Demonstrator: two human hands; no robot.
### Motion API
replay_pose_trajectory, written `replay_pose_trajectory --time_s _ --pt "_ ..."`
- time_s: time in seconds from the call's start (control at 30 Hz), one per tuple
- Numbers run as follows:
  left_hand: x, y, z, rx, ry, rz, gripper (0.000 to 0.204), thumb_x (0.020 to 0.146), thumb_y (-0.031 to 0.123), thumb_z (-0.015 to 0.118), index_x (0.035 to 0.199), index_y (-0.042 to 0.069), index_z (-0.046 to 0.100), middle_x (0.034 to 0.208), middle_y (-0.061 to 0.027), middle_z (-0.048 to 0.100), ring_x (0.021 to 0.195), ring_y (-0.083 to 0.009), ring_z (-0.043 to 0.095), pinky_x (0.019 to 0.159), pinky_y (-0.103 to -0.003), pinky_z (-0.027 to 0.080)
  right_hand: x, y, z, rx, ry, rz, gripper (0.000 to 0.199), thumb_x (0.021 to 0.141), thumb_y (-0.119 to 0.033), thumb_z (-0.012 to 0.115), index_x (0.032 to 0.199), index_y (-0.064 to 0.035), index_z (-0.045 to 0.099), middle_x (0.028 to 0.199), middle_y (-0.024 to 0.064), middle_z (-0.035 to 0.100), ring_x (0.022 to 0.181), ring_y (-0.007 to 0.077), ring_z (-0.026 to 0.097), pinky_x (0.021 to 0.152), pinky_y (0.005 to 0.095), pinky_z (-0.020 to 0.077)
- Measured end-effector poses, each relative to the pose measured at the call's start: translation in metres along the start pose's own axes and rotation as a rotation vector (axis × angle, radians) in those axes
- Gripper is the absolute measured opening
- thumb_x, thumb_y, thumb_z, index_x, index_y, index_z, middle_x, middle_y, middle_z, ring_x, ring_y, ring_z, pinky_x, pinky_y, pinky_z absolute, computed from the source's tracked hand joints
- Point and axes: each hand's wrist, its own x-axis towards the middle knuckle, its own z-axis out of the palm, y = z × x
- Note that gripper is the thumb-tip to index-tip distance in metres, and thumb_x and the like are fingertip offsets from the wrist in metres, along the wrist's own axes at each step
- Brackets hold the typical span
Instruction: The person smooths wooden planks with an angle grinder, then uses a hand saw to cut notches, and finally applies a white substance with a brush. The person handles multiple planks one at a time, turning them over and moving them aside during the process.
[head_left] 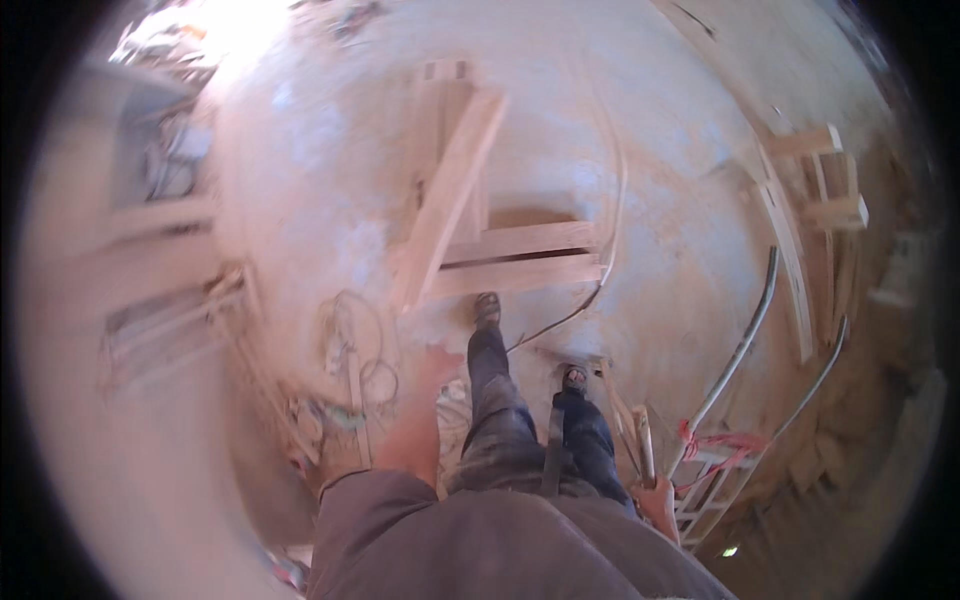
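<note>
My left hand [440,365] hangs low beside my left leg, smeared by motion, so its fingers are unclear; nothing shows in it. On the other side, my right hand [657,505] is closed around the near end of a pale wooden stick [645,443]. Right of that hand stands a metal-framed cart [722,400] with long curved handles and red cloth [728,445] tied round it. Ahead of my feet, long wooden beams [455,200] lie on the floor, one slanting across the others. Two shorter beams [525,258] lie crosswise just beyond my left foot.
A hose [617,215] curves along the floor past the beams. More timber [800,230] is stacked at the right. Tangled cable [375,375] and scraps lie to my left, beside a wooden frame [180,325]. A bright opening glows at the far left.
</note>
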Motion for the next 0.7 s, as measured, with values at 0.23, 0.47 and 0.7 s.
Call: replay_pose_trajectory --time_s 0.23,0.47,0.7 --pt "-0.338 -0.108 0.122 -0.234 0.181 -0.308 0.069 0.084 0.033 0.067 0.147 0.006 0.055 0.133 -0.0251 0.067 0.126 -0.0408 0.063 0.109 -0.047 0.049 0.061 -0.015 -0.053 0.249 -0.451 -0.033 0.010 0.082 -0.009 0.069 0.080 -0.0077 0.059 0.064 0.0033 0.057 0.047 0.0187 0.054 0.042 0.0352 0.0418" --pt "-0.568 -0.219 0.308 -0.774 0.503 -0.816 0.086 0.080 0.038 0.081 0.148 -0.004 0.051 0.133 -0.0226 0.068 0.123 -0.0329 0.067 0.103 -0.042 0.054 0.129 -0.020 -0.030 -0.583 -0.593 -0.634 0.008 0.084 -0.014 0.071 0.086 -0.0069 0.069 0.065 0.0074 0.061 0.058 0.0224 0.063 0.055 0.0361 0.0499" --pt "-0.678 -0.189 0.500 -1.251 0.918 -0.965 0.073 0.086 0.038 0.075 0.147 0.005 0.055 0.135 -0.0177 0.069 0.123 -0.0327 0.067 0.103 -0.043 0.055 0.095 -0.052 0.053 -1.413 -0.421 -1.115 0.029 0.091 -0.026 0.064 0.104 -0.0050 0.079 0.084 0.0159 0.075 0.082 0.0284 0.074 0.077 0.0415 0.0566"
